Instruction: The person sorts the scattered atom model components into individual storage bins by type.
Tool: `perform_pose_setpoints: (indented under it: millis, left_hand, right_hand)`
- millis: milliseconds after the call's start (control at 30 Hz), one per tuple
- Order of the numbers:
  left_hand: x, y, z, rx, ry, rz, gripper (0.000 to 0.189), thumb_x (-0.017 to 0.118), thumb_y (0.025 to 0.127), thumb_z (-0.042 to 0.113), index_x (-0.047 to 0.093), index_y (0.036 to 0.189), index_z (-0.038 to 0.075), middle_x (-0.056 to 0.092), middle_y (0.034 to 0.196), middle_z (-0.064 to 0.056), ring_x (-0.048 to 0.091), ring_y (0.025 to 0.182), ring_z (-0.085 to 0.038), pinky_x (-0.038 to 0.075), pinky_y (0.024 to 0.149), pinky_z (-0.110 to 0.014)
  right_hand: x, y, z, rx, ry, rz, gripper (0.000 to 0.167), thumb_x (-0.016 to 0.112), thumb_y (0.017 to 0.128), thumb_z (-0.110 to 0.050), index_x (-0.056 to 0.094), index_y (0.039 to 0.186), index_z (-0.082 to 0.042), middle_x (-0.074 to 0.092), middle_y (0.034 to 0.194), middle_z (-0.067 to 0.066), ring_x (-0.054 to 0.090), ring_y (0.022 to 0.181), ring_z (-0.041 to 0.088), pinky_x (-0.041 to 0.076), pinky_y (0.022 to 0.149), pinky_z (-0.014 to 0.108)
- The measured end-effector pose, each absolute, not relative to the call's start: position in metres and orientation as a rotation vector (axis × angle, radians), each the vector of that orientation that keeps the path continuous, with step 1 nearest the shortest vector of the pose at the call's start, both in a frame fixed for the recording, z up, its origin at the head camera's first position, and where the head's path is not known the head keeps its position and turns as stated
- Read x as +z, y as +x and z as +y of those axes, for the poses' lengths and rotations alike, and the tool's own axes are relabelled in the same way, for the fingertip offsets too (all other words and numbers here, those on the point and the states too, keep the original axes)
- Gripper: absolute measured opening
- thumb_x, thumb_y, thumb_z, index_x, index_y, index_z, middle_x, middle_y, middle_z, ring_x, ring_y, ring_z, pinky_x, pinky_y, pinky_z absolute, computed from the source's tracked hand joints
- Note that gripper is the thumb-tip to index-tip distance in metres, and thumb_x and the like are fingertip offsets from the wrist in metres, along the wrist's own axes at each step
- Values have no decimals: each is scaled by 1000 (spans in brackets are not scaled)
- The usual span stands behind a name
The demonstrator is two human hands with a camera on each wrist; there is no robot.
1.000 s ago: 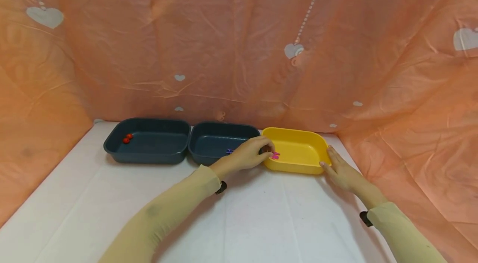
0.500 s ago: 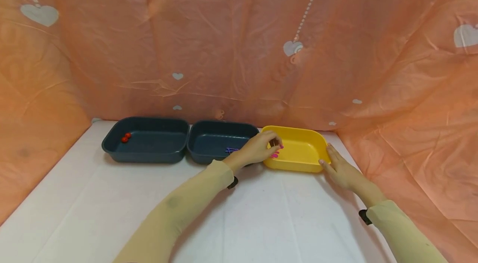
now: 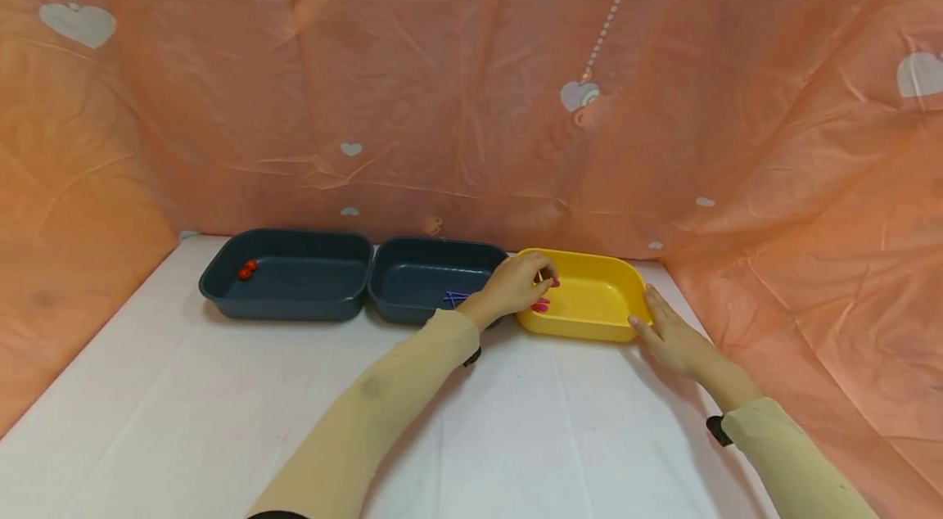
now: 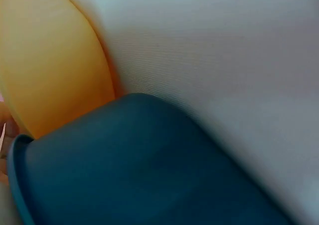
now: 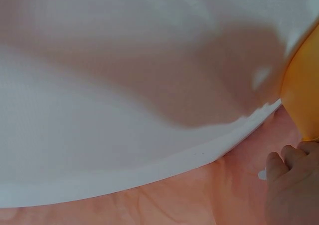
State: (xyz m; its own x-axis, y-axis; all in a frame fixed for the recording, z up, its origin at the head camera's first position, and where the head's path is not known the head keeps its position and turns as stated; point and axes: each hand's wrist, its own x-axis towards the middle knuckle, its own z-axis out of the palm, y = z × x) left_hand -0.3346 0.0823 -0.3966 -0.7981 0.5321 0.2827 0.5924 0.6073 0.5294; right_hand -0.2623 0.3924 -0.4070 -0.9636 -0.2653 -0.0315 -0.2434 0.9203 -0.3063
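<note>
Over the left end of the yellow tray (image 3: 597, 332), my left hand (image 3: 516, 283) pinches a small pink piece (image 3: 555, 283) between thumb and fingers; its full shape is hidden by them. Below the fingertips, more pink pieces (image 3: 541, 305) lie in the tray. At the tray's right end rests my right hand (image 3: 674, 336), fingers straight along the outside and thumb at the near corner. The right wrist view shows its fingers (image 5: 291, 157) against the yellow wall. Thin purple sticks (image 3: 455, 298) lie in the middle dark tray (image 3: 435, 253), partly behind my left wrist.
Another dark tray (image 3: 295, 310) at the left holds small red objects (image 3: 247, 269). All three trays stand in a row along the back of the white table (image 3: 516, 437). Behind and beside them hangs an orange cloth (image 3: 412, 93) with pale hearts.
My left hand has moved slightly right and lifted a pink piece up from the others in the yellow tray. My right hand has stayed on the tray's end.
</note>
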Motion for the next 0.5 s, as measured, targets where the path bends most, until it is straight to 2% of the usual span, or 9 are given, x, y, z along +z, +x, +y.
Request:
perform_pose_setpoints:
  millis: [133, 500]
  left_hand:
    - [-397, -334, 81, -880, -943, -2742, 17, 68, 102, 21, 74, 118, 16, 71, 109, 4, 63, 100, -11, 47, 99, -31]
    - [-395, -328, 67, -947, -1015, -2681, 19, 65, 104, 21, 72, 120, 13, 70, 111, 2, 64, 98, -13, 47, 98, -34]
  right_hand:
    - [-408, -262, 391, -462, -399, 3010, 84, 40, 111, -49, 9, 161, 12, 8, 168, 34, 15, 153, 54, 19, 121, 68]
    - [-404, -260, 391, -466, -409, 3019, 84, 40, 111, -48, 12, 160, 13, 10, 167, 35, 15, 152, 55, 18, 121, 70]
